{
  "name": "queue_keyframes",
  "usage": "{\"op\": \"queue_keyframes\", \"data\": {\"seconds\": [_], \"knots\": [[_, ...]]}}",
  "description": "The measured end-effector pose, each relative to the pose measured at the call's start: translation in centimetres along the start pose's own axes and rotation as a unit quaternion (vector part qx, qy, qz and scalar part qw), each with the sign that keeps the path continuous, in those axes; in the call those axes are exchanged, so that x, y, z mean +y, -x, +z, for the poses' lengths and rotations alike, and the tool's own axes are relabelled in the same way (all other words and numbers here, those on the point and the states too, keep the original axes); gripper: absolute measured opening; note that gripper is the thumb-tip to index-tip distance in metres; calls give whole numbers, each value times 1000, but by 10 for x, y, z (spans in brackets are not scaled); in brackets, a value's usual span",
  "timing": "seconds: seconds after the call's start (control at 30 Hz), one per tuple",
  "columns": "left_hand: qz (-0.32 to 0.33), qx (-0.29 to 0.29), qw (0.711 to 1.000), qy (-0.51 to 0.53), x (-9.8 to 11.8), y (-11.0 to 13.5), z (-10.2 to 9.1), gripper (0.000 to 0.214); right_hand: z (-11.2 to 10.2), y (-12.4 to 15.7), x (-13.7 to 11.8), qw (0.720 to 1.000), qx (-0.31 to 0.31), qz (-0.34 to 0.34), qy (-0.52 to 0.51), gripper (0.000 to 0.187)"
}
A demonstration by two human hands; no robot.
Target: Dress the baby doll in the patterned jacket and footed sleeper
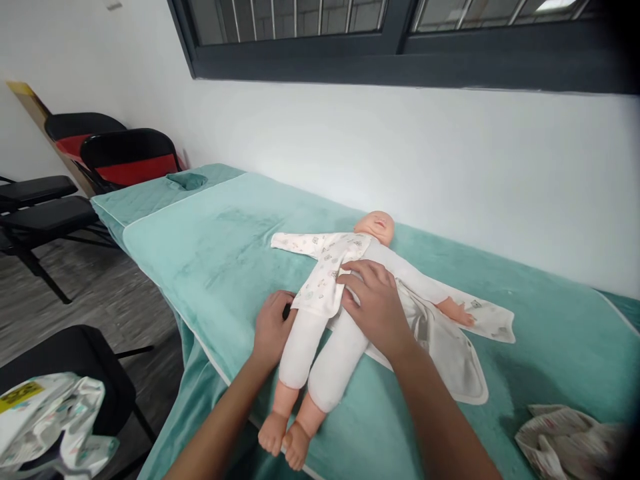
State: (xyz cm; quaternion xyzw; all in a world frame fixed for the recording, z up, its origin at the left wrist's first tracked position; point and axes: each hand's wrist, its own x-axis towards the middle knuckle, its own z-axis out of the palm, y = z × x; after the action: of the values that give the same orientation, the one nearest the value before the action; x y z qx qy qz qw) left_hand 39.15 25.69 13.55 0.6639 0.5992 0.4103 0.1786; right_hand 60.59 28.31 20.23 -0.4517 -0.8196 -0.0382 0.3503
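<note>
A baby doll [345, 333] lies on its back on a bed, its head toward the wall. A white printed baby shirt [320, 287] covers one side of its front; the other half is spread open beneath the far arm. My right hand [375, 300] is over the doll's belly, its fingers closed at the shirt's front edge. Beside the doll's hip, my left hand [274, 327] is closed at the shirt's lower side edge, its fingertips partly hidden. One doll arm lies outstretched over the open half; the other sleeve [297, 243] points left.
The bed has a teal cover [200, 267] and stands against a white wall. A crumpled cloth [565, 440] lies at the lower right. Black folding chairs [133, 157] are at the left, and a plastic package [55, 420] rests on the nearest chair.
</note>
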Motion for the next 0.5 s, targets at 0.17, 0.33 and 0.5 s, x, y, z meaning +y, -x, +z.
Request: {"op": "queue_keyframes", "data": {"seconds": [0.17,0.33,0.5], "knots": [[-1,9,1000,6,0,-1,1,22,-2,1,4,999,15,3,-46,18],[-1,10,1000,13,2,-1,-1,22,-6,7,12,994,27,-7,-108,19],[3,8,1000,3,1,-1,-2,20,-11,9,10,991,10,-18,-135,20]]}}
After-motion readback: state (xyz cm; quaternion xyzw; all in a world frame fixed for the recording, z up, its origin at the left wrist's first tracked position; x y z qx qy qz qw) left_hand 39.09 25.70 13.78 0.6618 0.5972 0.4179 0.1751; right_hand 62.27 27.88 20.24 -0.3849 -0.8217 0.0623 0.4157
